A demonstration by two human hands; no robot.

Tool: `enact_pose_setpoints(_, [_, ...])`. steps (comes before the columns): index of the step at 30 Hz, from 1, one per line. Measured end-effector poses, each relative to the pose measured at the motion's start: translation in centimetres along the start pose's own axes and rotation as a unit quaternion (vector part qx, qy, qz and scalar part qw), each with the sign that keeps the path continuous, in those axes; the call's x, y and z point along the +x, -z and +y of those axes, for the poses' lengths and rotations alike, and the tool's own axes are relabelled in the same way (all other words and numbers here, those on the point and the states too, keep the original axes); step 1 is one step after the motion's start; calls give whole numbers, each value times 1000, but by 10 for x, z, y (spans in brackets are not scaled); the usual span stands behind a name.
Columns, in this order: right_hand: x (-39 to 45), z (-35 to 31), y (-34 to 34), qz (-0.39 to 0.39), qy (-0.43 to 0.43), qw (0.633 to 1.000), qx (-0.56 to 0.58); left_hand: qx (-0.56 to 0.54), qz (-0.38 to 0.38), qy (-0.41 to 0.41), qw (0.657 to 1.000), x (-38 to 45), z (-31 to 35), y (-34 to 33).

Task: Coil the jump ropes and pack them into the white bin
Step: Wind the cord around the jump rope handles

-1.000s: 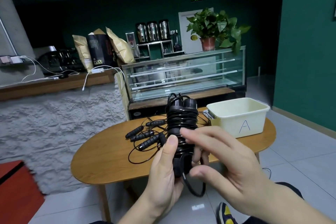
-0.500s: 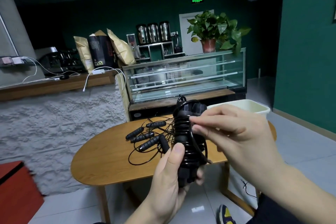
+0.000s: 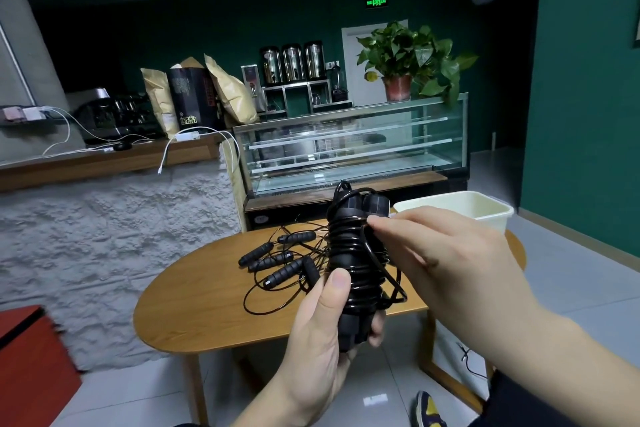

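**Wound jump rope held upright above the table**

A black jump rope (image 3: 355, 253) stands upright in mid-air in front of the wooden table (image 3: 194, 308), its two handles side by side and its cord wrapped around them in tight turns. One slack loop of cord hangs off the right side of the bundle.

The left hand (image 3: 318, 333) is closed around the bottom of the handles, thumb pressed up the front of the coils and fingers curled behind. The right hand (image 3: 446, 263) pinches the cord near the top of the bundle between thumb and fingertips, the other fingers loosely bent.

Behind the bundle, more black jump ropes (image 3: 277, 260) lie in a loose tangle on the table, handles grouped together and cords spread around them. The white bin (image 3: 485, 213) sits at the far right end of the table, partly hidden by the right hand. A glass display case (image 3: 349, 146) stands behind the table.
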State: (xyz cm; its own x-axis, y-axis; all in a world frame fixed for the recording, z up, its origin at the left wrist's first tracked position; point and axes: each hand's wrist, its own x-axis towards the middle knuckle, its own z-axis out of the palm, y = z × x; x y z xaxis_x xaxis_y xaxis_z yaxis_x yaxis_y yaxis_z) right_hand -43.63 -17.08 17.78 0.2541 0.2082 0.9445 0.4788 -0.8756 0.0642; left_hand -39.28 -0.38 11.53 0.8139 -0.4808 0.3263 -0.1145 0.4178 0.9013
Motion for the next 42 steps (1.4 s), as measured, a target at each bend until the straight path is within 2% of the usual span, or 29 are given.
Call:
enact_pose_setpoints(6, [2, 0, 4, -36, -13, 999, -12, 3, 2, -3, 1000, -2, 3, -1])
enact_pose_setpoints(13, [1, 3, 1, -30, 13, 999, -42, -7, 3, 0, 1000, -1, 2, -3])
enact_pose_setpoints(16, [5, 5, 0, -48, 1, 999, -12, -9, 3, 0, 1000, -1, 1, -2])
enact_pose_setpoints(20, [11, 12, 0, -120, -12, 992, 46, -10, 3, 7, 1000, -2, -1, 0])
enact_pose_setpoints(25, [17, 12, 6, -200, -32, 979, 26, -1, -7, 11, 1000, -1, -7, 2])
enact_pose_setpoints(28, [29, 8, 15, -189, -107, 971, 101, 23, -26, -3, 999, 0, -3, 4])
enact_pose_setpoints(31, [43, 14, 23, -201, -220, 932, 208, 60, -40, -11, 997, 0, 5, 8])
enact_pose_setpoints(33, [46, 13, 26, -212, -227, 927, 209, 70, -50, -9, 996, -1, 8, 10])
enact_pose_setpoints(37, [42, 3, 22, -206, -183, 948, 160, 83, -55, -5, 995, -4, 8, 14])
enact_pose_setpoints(42, [53, 9, 30, -289, -277, 886, 236, 58, -68, 19, 996, -5, 8, 15])
